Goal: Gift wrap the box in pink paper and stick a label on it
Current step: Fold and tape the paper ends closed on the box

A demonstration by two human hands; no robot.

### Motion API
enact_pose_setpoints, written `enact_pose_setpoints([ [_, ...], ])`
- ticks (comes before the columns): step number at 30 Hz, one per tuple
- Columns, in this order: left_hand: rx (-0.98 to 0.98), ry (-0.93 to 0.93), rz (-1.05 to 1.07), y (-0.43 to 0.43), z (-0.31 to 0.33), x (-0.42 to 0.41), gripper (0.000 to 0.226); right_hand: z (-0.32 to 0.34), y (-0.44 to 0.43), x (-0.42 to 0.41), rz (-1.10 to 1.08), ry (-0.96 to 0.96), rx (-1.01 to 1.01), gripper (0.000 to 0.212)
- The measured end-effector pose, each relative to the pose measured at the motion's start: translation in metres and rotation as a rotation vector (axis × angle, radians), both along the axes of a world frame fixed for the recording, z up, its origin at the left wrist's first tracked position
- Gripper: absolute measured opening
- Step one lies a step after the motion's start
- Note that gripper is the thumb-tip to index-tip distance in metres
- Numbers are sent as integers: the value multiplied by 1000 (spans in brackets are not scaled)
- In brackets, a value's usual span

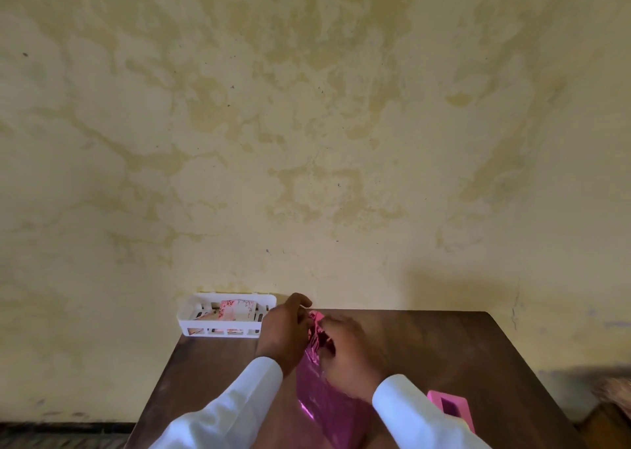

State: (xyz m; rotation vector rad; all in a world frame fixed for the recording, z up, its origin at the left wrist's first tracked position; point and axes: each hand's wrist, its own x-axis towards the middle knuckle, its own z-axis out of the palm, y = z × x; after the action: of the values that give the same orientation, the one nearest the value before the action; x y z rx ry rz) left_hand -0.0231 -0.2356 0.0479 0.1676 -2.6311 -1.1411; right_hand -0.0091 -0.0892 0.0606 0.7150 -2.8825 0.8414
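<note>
A box wrapped in shiny pink paper lies lengthwise on the dark wooden table, running from near me toward the wall. My left hand presses against the far left end of the pink paper, fingers curled over its crumpled end. My right hand rests on the top and right side of the far end, pinching the folded paper. The box itself is hidden under the paper and my hands. No label is visible on the wrapping.
A white slotted plastic basket with patterned paper items stands at the table's far left corner against the yellow wall. A pink tape dispenser sits on the table to the right of my right sleeve.
</note>
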Motion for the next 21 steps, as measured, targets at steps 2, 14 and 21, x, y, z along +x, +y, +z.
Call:
enact_pose_setpoints([
  [2, -187, 72, -91, -1, -7, 0, 27, -2, 7, -14, -87, 3, -55, 27],
  [14, -435, 379, -180, -2, -23, 16, 44, -5, -4, -28, -68, 31, 35, 29],
  [21, -19, 144, -9, 7, -29, 14, 22, -10, -4, -31, -91, 78, -11, 11],
])
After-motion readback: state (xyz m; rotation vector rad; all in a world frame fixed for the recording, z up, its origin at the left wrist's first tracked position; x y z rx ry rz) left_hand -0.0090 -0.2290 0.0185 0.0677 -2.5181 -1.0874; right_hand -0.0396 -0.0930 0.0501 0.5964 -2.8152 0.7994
